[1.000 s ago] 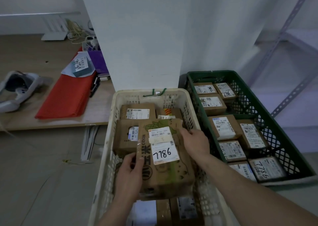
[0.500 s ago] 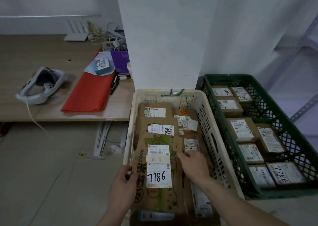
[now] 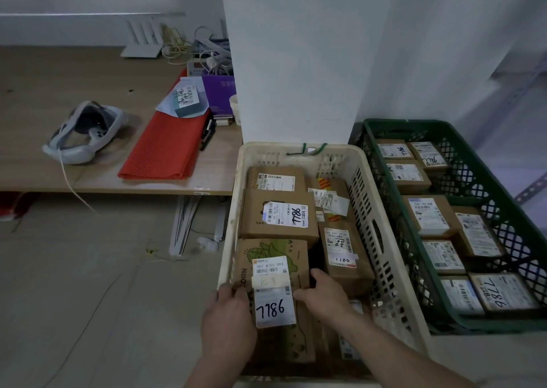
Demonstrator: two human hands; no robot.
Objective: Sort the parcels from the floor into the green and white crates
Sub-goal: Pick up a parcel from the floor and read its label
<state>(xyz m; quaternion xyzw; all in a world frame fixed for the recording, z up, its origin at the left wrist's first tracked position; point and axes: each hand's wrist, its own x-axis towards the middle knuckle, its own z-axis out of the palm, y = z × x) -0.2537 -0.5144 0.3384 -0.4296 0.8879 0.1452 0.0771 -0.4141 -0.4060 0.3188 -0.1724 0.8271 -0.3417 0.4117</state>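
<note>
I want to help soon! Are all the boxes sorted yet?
Nearly, it seems. Done: the green crate and white crate already hold many labelled parcels. In hand: both hands, left and right, grip the corn-print box inside the white crate. Left: no loose parcels show on the floor.

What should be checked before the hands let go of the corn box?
1. Corn box inside white crate: ok.
2. Left hand and right hand on either side of it: ok.
3. Lying flat, label up: ok.
4. Fully seated on what lies beneath: cannot tell.
5. Clear of 7786 box behind: ok, apparently touching at most.
6. Green crate undisturbed beside: ok.
</note>
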